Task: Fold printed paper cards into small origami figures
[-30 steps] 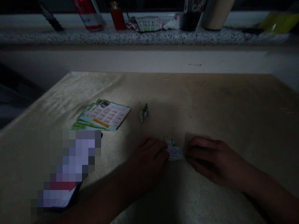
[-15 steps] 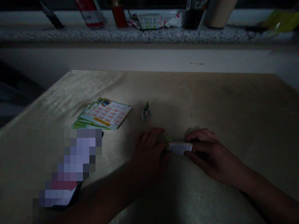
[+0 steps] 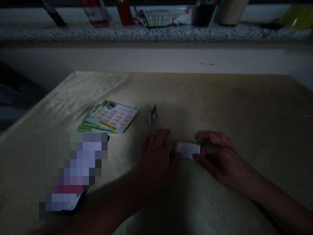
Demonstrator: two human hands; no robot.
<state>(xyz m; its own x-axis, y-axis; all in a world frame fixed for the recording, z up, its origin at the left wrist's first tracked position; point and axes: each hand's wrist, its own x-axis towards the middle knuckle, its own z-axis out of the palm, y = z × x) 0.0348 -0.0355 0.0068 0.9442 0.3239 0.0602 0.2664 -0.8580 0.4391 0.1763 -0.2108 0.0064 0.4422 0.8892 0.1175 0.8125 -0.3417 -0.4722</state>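
Note:
A small folded paper card (image 3: 188, 150), printed with dense text on a white panel and green at its left edge, lies between my hands low over the table. My left hand (image 3: 158, 156) pinches its left end, thumb in front and fingers behind. At its right end my right hand (image 3: 217, 153) grips it between thumb and index finger. Beyond my left hand stands a little folded green and white paper piece (image 3: 153, 115). To the left, a fanned stack of printed cards (image 3: 114, 117) shows red number grids and green borders.
A phone (image 3: 78, 176) with a blurred-out screen lies at the left, beside my left forearm. Along the back, a speckled stone sill (image 3: 151, 34) holds a red can (image 3: 95, 13), a red bottle (image 3: 125, 13), a crumpled wrapper (image 3: 158, 18), a dark bottle (image 3: 204, 14) and a beige container (image 3: 233, 13).
The card's printed panel has tilted to face me more fully, and my left thumb has come onto its front. The whole view has shifted slightly.

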